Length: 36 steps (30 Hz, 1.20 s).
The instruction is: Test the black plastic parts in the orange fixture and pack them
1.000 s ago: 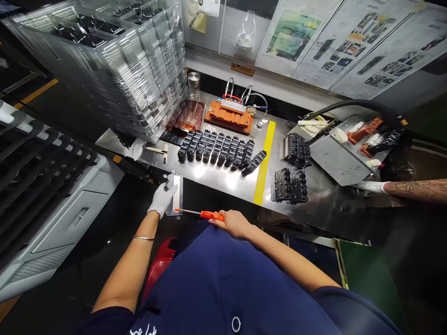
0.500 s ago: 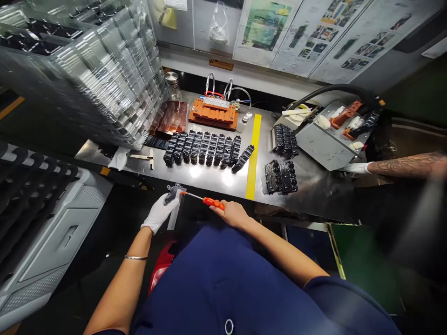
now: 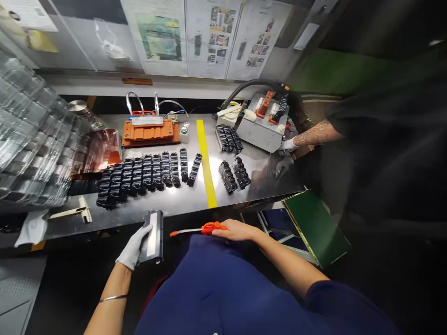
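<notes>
My left hand [image 3: 135,246], in a white glove, is closed around a dark grey rectangular part [image 3: 152,236] with a pale shiny face, held in front of the bench edge. My bare right hand [image 3: 235,230] grips an orange air blow gun [image 3: 211,228]. Its thin metal nozzle points left, and the orange tip stands a little apart from the grey part. On the bench beyond, several black moulded parts [image 3: 139,177] stand side by side in a row. One black part [image 3: 194,170] leans at an angle beside the yellow strip [image 3: 206,163].
An orange fixture [image 3: 152,131] with hoses stands at the back. Right of the strip are more black parts [image 3: 228,138] and a grey metal box [image 3: 262,128]; another person's gloved hand [image 3: 288,144] is at its corner. Stacked clear trays [image 3: 38,139] rise at left.
My view has swung right. The grey part has turned to show its broad pale face, and the blow gun's tip, over the part before, is now off to its right.
</notes>
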{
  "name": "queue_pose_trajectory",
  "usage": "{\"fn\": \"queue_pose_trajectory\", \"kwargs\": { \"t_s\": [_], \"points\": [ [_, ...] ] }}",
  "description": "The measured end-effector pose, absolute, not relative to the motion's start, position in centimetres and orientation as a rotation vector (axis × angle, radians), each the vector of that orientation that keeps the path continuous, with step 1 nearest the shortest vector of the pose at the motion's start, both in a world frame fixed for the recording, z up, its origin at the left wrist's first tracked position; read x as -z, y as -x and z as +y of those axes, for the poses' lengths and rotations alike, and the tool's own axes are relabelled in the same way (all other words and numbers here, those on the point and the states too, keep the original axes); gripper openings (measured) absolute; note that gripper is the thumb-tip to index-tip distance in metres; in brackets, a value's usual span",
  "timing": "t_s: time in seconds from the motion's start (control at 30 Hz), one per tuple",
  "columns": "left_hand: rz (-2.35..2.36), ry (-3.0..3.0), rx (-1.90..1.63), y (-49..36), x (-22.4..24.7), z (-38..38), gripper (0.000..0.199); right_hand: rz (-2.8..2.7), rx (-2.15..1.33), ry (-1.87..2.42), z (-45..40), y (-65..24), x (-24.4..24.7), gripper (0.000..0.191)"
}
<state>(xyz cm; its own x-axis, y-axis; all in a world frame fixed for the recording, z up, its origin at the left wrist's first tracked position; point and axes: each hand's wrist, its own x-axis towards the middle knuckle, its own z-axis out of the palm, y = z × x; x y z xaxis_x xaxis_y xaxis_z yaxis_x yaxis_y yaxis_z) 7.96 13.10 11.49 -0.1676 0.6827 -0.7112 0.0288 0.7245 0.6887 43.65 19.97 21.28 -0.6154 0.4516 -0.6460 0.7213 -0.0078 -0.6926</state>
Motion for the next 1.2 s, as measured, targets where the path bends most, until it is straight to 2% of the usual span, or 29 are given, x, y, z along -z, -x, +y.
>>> {"fn": "queue_pose_trajectory", "kwargs": {
  "t_s": [0.07, 0.13, 0.23, 0.37, 0.5, 0.63, 0.77, 1.03, 1.2],
  "points": [
    [1.715, -0.755, -0.545, -11.9, -12.0, 16.8, 0.045, 1.987, 1.902, -1.424, 20.3, -46.8, -20.2, 0.064],
    [1.713, -0.907, -0.521, -16.9, -12.5, 20.9, 0.051, 1.936, 1.974, -1.708, 20.7, -49.4, -19.1, 0.069],
    [1.778, -1.197, -0.426, -25.3, -12.9, 26.8, 0.057, 1.873, 1.818, -2.016, 21.3, -51.9, -17.8, 0.068],
    [1.933, -1.45, -0.265, -33.2, -13.0, 32.5, 0.047, 1.864, 1.637, -2.05, 22.2, -54.1, -17.3, 0.055],
    [2.025, -1.554, -0.253, -33.5, -13.5, 36.6, 0.041, 1.871, 1.464, -2.01, 22.9, -55.4, -18.6, 0.049],
    [2.127, -1.581, -0.228, -30.4, -13.7, 39.2, 0.039, 1.939, 1.314, -1.717, 23.0, -54.4, -20.6, 0.048],
    [2.155, -1.507, -0.142, -28.8, -12.5, 36.8, 0.04, 1.999, 1.205, -1.521, 22.9, -52.0, -20.8, 0.057],
    [2.136, -1.226, -0.138, -22.3, -11.1, 23.1, 0.056, 1.987, 0.983, -1.639, 22.8, -48.7, -19.7, 0.061],
    [1.843, -0.687, -0.564, -15.3, -10.5, 14.6, 0.048, 2.028, 1.137, -1.368, 21.8, -46.0, -19.9, 0.056]
  ]
}}
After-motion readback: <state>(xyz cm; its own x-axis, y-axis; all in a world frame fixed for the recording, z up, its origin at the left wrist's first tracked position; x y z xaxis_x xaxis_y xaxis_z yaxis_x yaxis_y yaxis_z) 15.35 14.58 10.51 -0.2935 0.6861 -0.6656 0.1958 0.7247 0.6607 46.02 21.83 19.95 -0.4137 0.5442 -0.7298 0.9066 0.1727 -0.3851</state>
